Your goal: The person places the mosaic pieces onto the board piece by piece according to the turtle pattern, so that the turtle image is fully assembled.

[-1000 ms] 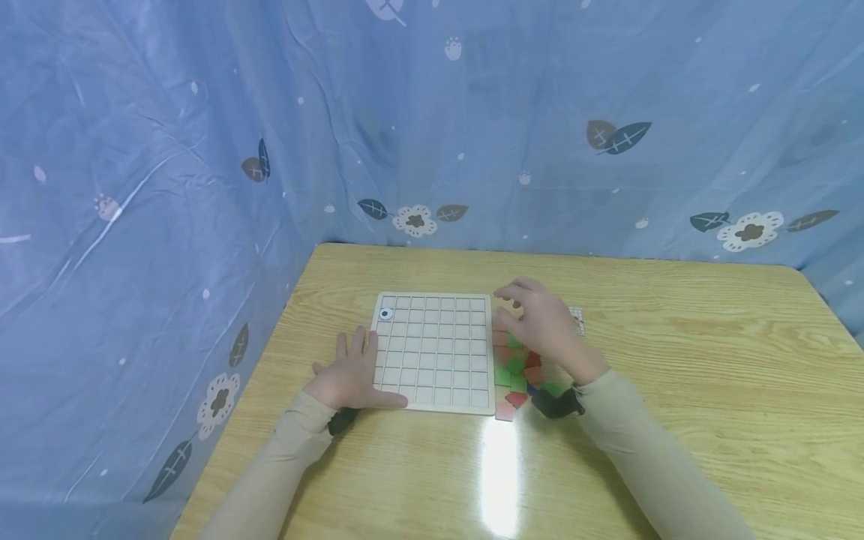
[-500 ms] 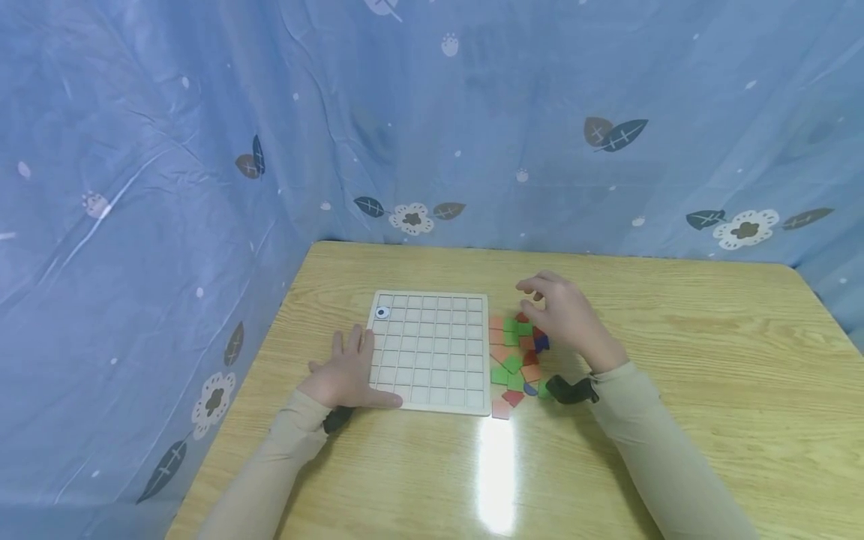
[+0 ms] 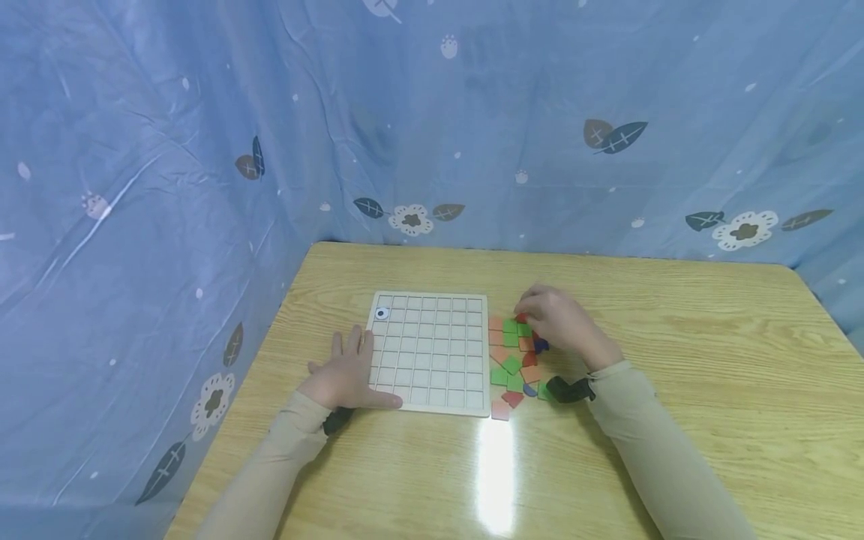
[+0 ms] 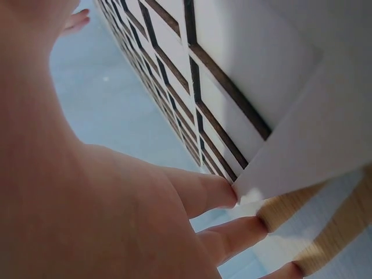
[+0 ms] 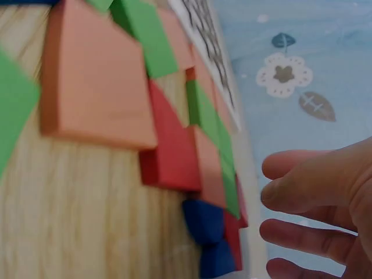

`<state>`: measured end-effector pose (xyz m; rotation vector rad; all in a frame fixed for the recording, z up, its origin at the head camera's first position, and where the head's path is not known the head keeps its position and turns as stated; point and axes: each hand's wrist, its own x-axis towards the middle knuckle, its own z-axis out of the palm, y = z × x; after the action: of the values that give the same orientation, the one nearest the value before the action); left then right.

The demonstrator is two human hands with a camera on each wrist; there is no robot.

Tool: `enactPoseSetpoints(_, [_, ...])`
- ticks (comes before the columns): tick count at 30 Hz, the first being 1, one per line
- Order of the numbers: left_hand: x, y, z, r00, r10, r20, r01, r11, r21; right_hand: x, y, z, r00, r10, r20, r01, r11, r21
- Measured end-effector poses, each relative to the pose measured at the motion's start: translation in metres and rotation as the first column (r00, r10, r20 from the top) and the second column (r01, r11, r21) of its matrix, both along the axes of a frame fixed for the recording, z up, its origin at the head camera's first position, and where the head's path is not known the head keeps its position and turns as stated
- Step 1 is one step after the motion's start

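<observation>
A light wooden grid board (image 3: 430,352) lies on the table with a round eye piece (image 3: 382,313) in its upper-left corner. My left hand (image 3: 342,379) rests at the board's lower-left corner, fingers spread by the left side and thumb along the front edge. In the left wrist view, fingertips (image 4: 224,195) touch the board's side. Right of the board lie loose coloured pieces: orange, green, red and blue. My right hand (image 3: 556,319) reaches over the far end of these pieces, fingertips at a red piece (image 3: 522,318). The right wrist view shows its fingers relaxed, nothing visible between them.
Nearest the front among the pieces lies a pink square (image 3: 500,410). The wooden table (image 3: 688,360) extends to the right. A blue patterned curtain (image 3: 432,120) hangs behind the table and along its left side.
My right hand first draws back rightward from the board's edge, then lowers its fingertips to the red piece. My left hand stays by the board, and the eye piece keeps its square.
</observation>
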<state>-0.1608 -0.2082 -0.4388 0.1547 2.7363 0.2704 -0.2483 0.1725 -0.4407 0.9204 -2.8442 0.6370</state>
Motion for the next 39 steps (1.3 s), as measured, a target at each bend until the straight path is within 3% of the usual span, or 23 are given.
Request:
enactPoseSetpoints(14, [0.005,-0.001,-0.003,1.0,0.012,0.012,-0.012,1.0,-0.003,0.002,-0.001,-0.011,0.989,-0.054,0.136,0.057,0.998,-0.011])
enactPoseSetpoints(39, [0.003,0.001,0.0,1.0,0.006,0.0,-0.006,1.0,0.007,0.0,0.002,-0.012,0.991,-0.105,0.087,0.107,0.994,-0.021])
